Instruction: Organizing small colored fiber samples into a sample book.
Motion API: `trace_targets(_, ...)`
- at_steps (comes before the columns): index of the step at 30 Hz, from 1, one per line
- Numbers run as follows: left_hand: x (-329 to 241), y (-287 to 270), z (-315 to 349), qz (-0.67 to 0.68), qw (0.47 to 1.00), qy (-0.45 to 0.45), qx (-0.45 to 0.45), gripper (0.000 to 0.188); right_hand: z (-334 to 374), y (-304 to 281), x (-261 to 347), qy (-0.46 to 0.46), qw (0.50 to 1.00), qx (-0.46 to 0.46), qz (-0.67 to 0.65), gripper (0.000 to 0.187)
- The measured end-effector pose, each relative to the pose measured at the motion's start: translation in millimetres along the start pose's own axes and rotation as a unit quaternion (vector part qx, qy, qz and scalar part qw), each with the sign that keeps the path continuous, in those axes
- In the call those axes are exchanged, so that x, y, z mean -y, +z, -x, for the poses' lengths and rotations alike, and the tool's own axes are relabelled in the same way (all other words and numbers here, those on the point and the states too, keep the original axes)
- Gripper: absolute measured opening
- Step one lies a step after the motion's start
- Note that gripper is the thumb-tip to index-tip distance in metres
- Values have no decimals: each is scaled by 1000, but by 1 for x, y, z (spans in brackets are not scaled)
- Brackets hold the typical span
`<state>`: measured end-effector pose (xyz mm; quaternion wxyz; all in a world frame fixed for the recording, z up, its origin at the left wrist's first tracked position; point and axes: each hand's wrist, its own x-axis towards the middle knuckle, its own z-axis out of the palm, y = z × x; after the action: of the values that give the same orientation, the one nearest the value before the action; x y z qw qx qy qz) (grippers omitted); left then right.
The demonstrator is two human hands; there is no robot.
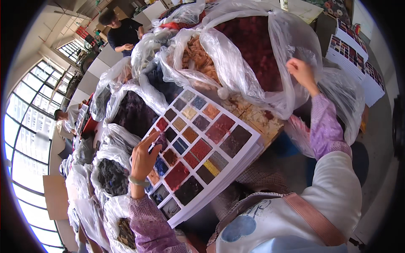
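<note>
A stack of white sheets (pixel 236 168) lies tilted before me, its top sheet set with a grid of coloured fibre swatches. My left hand (pixel 145 160) is over the sheet's left edge, thumb and index finger bent around a dark purple fibre patch (pixel 162 142). Whether they grip loose fibre or something else is unclear. To the upper right, my right hand (pixel 301 74) is raised with fingers curled together, beside a clear plastic bag (pixel 291 42) of dark red fibre (pixel 251 46). Anything in those fingertips is too small to make out.
Several more open plastic bags surround the stack, holding orange-tan fibre (pixel 198 59), dark purple fibre (pixel 133 111) and grey fibre (pixel 112 177). More swatch sheets (pixel 348 59) are piled at the far right. Two people (pixel 122 33) are in the background.
</note>
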<state>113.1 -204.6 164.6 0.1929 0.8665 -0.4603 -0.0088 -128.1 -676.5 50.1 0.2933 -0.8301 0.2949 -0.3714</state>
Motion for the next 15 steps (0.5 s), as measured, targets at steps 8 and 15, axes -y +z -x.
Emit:
trace_targets(8,-89,106,-198,65,968,242,18,20,129,-83,-201,262,875,226,340,73)
trace_targets(15,-163,205,-329,10,951,304,-58,20,136,-45,-212,255,860,216,385,87)
